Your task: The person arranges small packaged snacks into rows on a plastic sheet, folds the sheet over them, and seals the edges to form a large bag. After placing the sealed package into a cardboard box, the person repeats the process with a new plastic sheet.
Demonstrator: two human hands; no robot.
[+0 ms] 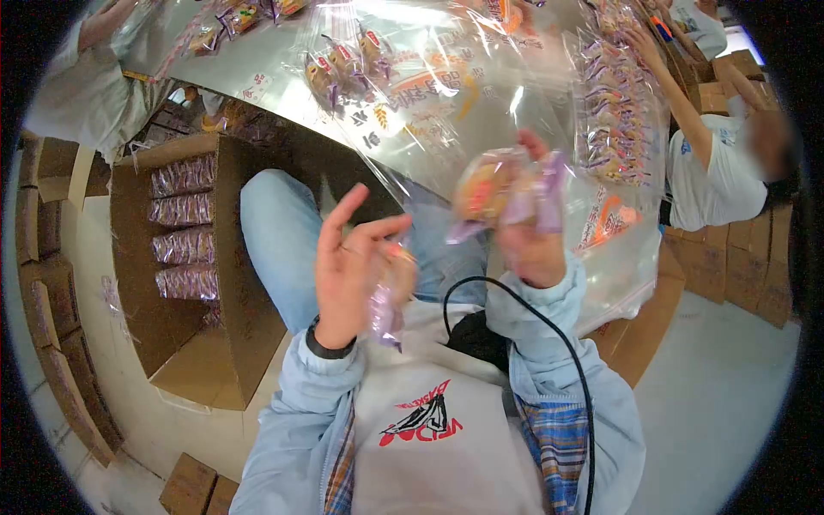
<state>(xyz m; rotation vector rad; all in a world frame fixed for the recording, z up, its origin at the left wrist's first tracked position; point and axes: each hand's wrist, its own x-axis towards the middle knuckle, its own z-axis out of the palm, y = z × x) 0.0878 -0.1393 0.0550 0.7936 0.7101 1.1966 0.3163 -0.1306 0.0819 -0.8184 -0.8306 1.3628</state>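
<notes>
My left hand (348, 266) is raised over my lap, index finger stretched out, and holds a small purple-and-clear wrapped snack (388, 300) against its palm side. To the right, my right hand (534, 245) is blurred by motion and gripped on wrapped snacks (498, 193) with purple edges, over the near edge of the metal table (283, 73). Beyond the hands, a clear printed plastic bag (421, 107) lies on the table with several wrapped snacks (343, 69) in it. A fuller bag (611, 112) of stacked snacks lies at the right.
An open cardboard box (232, 283) with rows of packed snacks stands left of my knee. Another person (717, 163) reaches over the table from the right; a second person (94, 86) is at the upper left. Stacked boxes (69, 360) line the left. A black cable (571, 343) crosses my right sleeve.
</notes>
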